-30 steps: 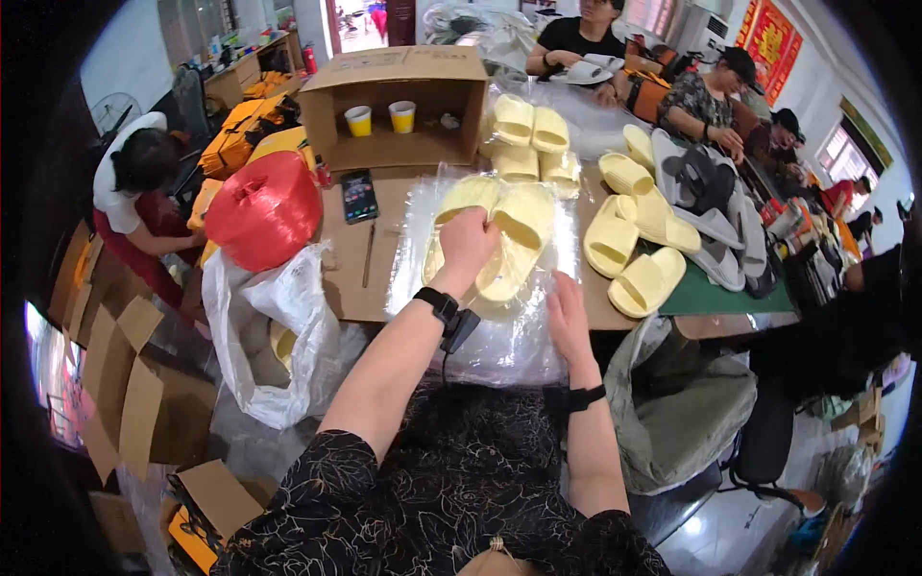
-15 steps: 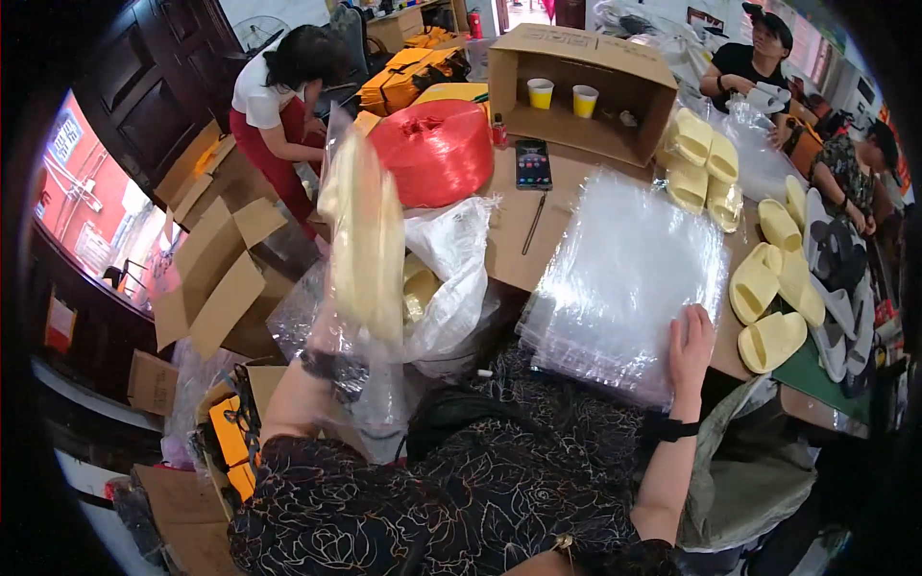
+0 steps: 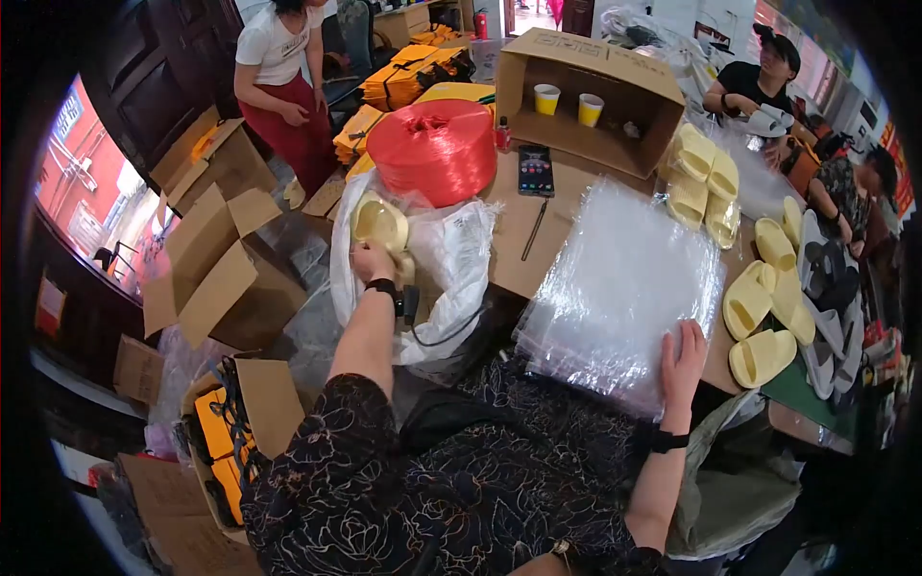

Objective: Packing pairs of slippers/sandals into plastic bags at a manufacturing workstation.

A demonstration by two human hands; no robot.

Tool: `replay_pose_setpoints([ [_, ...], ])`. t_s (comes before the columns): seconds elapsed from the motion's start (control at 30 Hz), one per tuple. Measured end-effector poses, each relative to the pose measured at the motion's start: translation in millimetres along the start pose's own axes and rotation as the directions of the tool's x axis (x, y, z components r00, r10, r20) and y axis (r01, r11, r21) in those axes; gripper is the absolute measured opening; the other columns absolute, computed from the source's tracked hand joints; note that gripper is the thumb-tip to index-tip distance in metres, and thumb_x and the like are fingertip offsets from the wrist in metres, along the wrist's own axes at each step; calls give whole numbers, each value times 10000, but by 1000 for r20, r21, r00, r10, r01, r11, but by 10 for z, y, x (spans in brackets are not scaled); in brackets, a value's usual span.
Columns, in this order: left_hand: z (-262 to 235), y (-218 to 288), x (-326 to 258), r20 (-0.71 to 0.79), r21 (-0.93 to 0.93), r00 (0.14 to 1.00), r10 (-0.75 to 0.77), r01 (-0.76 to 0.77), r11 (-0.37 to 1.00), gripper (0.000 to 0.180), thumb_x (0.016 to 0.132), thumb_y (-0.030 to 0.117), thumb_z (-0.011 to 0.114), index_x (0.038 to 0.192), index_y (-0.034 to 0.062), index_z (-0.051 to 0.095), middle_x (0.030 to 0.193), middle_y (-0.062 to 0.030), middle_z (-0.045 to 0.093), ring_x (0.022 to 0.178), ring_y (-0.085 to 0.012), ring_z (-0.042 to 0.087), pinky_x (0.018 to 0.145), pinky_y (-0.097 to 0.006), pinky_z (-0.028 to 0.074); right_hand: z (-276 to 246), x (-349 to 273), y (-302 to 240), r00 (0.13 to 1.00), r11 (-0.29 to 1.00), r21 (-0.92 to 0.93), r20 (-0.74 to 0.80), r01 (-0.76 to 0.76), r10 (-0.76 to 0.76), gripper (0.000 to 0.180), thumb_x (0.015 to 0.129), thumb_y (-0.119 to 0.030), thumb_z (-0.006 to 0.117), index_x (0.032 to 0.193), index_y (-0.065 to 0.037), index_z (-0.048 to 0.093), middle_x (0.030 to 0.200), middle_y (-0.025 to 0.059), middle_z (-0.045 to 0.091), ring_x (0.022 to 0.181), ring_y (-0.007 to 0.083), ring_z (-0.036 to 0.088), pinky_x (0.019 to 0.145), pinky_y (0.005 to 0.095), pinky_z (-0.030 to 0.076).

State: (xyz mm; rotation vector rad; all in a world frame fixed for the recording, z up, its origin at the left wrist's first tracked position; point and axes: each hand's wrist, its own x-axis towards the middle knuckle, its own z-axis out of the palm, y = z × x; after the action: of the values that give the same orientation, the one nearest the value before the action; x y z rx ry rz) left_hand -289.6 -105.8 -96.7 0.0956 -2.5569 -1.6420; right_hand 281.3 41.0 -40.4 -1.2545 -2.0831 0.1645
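My left hand [image 3: 370, 262] is inside the mouth of a white woven sack [image 3: 468, 245], closed on a pair of pale yellow slippers [image 3: 379, 223]; some of its fingers are hidden. Clear plastic shows around these slippers. My right hand [image 3: 684, 363] lies flat, fingers stretched out, on the right edge of a stack of clear plastic bags [image 3: 624, 278] on the table. Beyond that hand lie loose yellow slippers [image 3: 759, 298] and, behind them, yellow slippers in clear plastic [image 3: 706, 178].
A large red roll of plastic twine [image 3: 432, 154] stands behind the sack. A phone [image 3: 535, 171], a pen [image 3: 535, 230] and a cardboard box [image 3: 586, 110] with two cups are on the table. Open cartons [image 3: 216, 269] stand at left. Other people are at the back left and right.
My left hand has brought the bagged slippers down from in front of the twine roll into the sack. The right hand stays on the bags. The person at back left has straightened up.
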Motion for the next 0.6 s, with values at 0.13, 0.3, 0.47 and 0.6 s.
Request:
replay_pose_setpoints([
  [0.13, 117, -1210, 422, 288, 137, 953, 91, -135, 981, 329, 929, 312, 536, 985, 27, 691, 969, -227, 692, 952, -368, 665, 796, -485, 509, 42, 114, -62, 999, 999, 23, -13, 44, -44, 417, 941, -238, 598, 1240, 48, 549, 1337, 235, 489, 1240, 395, 455, 1060, 448, 361],
  [0.3, 35, -1597, -223, 628, 678, 777, 44, -575, 458, 260, 878, 283, 619, 996, 76, 722, 1012, -150, 713, 993, -301, 683, 830, -377, 547, 41, 69, -79, 999, 1000, -13, -33, 26, -26, 410, 938, -228, 602, 1239, 45, 549, 1326, 230, 498, 1239, 391, 457, 1058, 449, 363],
  [0.47, 273, -678, -684, 774, 537, 596, 214, -797, 276, 317, 804, 330, 676, 1012, 96, 728, 1021, -118, 720, 964, -332, 681, 798, -418, 538, 86, 68, -17, 998, 998, -42, -50, 37, -40, 400, 936, -218, 603, 1232, 45, 552, 1315, 234, 509, 1229, 394, 468, 1051, 454, 369],
  [0.6, 143, -651, -640, 805, 423, 529, 269, -829, 364, 321, 798, 327, 679, 1013, 94, 726, 1030, -123, 717, 969, -337, 678, 805, -424, 534, 86, 81, -19, 996, 996, -53, -50, 69, -72, 404, 936, -222, 601, 1236, 43, 552, 1320, 236, 506, 1230, 395, 469, 1053, 454, 368],
])
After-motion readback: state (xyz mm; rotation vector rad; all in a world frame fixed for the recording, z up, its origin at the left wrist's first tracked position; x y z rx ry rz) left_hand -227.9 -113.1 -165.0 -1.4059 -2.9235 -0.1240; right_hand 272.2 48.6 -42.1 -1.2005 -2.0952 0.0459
